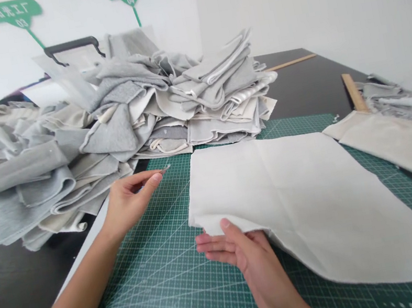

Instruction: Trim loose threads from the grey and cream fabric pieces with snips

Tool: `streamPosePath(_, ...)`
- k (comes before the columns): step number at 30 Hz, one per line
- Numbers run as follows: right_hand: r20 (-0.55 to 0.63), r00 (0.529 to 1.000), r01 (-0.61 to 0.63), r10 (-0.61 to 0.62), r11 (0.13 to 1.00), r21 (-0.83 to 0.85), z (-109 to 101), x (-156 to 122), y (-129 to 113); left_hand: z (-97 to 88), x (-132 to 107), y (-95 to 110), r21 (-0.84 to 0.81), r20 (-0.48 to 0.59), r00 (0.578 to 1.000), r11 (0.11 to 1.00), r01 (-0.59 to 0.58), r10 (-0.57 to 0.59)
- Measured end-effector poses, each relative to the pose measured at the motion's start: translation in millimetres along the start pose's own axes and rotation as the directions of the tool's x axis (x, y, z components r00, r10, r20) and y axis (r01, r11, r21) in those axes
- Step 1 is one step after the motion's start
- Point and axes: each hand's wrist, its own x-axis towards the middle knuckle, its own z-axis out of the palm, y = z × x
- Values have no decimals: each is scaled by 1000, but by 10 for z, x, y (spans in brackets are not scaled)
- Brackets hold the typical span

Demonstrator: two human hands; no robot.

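A large off-white piece of cloth [298,201] lies on a green cutting mat [147,270], its near left edge lifted and curled. My right hand [252,257] holds that edge, thumb on top and the other fingers stretched beneath it. Left of the cloth, above the mat, my left hand [130,199] is closed in a pinch. From its fingertips sticks out the pale tip of a small thin tool [166,168]. The rest of this tool is mostly hidden in the hand, so its kind does not show. A gap separates it from the cloth.
Heaps of grey and cream cloth [194,87] stand behind the mat and at left. On the right lie a folded cream cloth [400,146], a wooden strip [354,91] and grey scraps [411,99]. Another wooden strip [291,62] rests on the black table [299,92].
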Motion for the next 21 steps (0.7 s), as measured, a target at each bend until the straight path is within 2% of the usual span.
streamPosePath(3, -1, 1000, 8, -8, 1000, -14, -28, -69, 26, -82, 109, -19, 193, -29, 999, 981, -23, 29)
streamPosePath(6, 11, 1000, 1, -1, 1000, -15, -50, -110, 42, -108, 155, -40, 292, -17, 998, 955, -48, 55)
streamPosePath(9, 20, 1000, -23, 23, 1000, -9, -67, -142, 73, -92, 151, -53, 294, 6, 999, 954, -52, 53)
streamPosePath(13, 2, 998, -63, 63, 998, -14, -85, -174, 140, -32, 143, 7, 213, 35, 999, 976, -46, 40)
streamPosePath(17, 29, 998, -58, 59, 998, -30, -117, -162, 184, 68, 152, 304, 124, 106, 992, 989, -84, 71)
streamPosePath(21, 23, 999, -34, 34, 999, -4, -106, -100, 269, 285, 169, 894, 77, 194, 967, 980, -186, 168)
